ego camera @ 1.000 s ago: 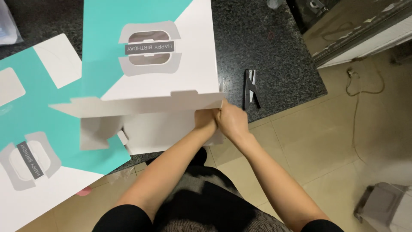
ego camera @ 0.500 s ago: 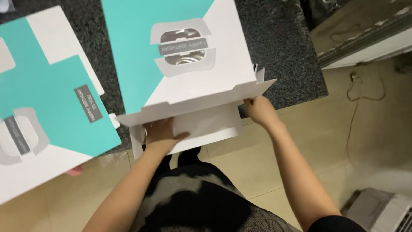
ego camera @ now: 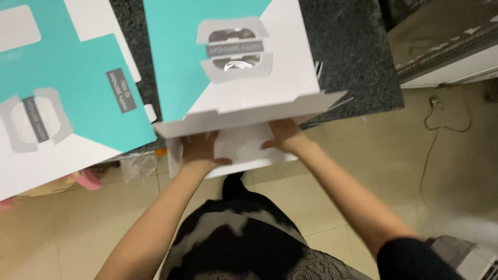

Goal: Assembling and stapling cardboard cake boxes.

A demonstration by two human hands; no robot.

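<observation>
A teal and white cardboard box blank with a grey window cutout lies on the dark speckled counter, its near flap folded up at the counter's edge. My left hand presses flat on the white panel under that flap, at its left end. My right hand presses the same panel at its right end, fingers spread.
A second flat teal and white box blank lies to the left on the counter. A crumpled clear plastic piece hangs below the counter edge. A cable lies on the tiled floor at right.
My hands have moved apart from a joined grip at the flap's right corner to both ends of the white panel. The view has shifted so the box sits further right.
</observation>
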